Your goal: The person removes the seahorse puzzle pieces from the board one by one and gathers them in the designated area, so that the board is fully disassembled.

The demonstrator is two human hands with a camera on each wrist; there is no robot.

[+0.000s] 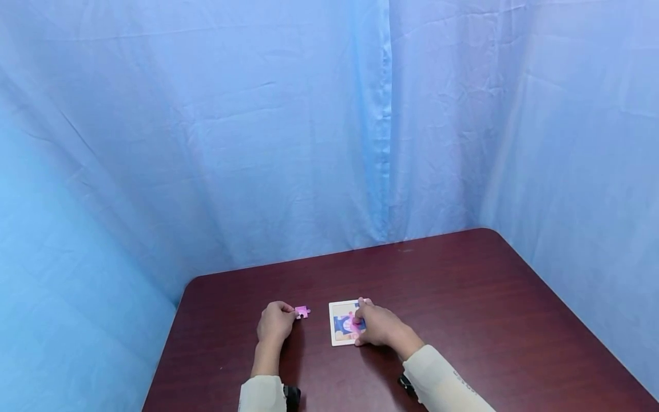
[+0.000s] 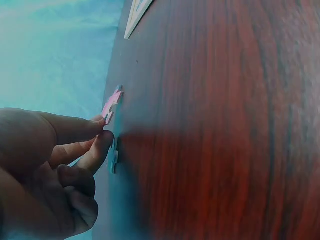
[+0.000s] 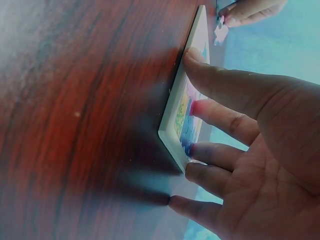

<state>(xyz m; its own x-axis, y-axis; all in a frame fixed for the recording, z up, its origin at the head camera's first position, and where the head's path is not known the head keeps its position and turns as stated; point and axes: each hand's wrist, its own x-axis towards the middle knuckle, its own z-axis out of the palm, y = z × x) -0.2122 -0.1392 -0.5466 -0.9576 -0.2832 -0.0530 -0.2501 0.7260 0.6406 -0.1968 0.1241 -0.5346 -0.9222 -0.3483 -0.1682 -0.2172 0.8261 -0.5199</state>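
My left hand pinches a pink jigsaw piece between thumb and fingertips, close over the table. In the left wrist view this piece is tilted, its knobbed edge pointing away from the hand. To the right lies a white-framed jigsaw puzzle with a blue, pink and cream picture, partly covered by my right hand. That hand grips the frame across its right side, thumb at the near edge and fingers reaching over the picture. In the right wrist view the index fingertip touches the picture.
A thin, pale-edged flat piece shows just past the left fingers in the left wrist view. The dark red-brown table has rounded far corners. Blue curtains hang behind it and at both sides.
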